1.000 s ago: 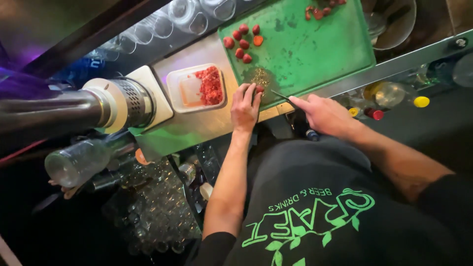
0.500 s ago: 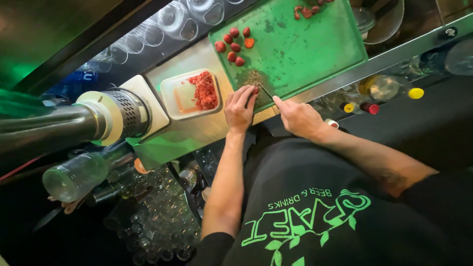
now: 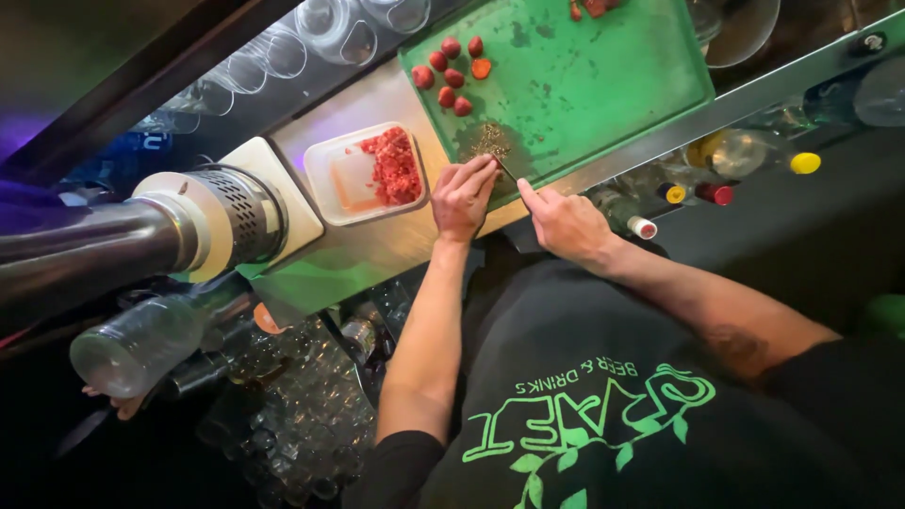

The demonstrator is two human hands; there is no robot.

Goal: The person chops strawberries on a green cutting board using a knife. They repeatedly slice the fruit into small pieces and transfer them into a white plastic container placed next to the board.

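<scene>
Head view: two hands (image 3: 464, 193) (image 3: 563, 222), one knife (image 3: 504, 168), six strawberries (image 3: 451, 73).

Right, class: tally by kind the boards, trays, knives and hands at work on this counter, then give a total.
green cutting board: 1
white tray: 1
knife: 1
hands: 2, left hand and right hand
Total: 5

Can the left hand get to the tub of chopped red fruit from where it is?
Probably yes. The left hand rests at the green cutting board's near corner, and the tub sits just beside it on the steel counter, with nothing between them.
</scene>
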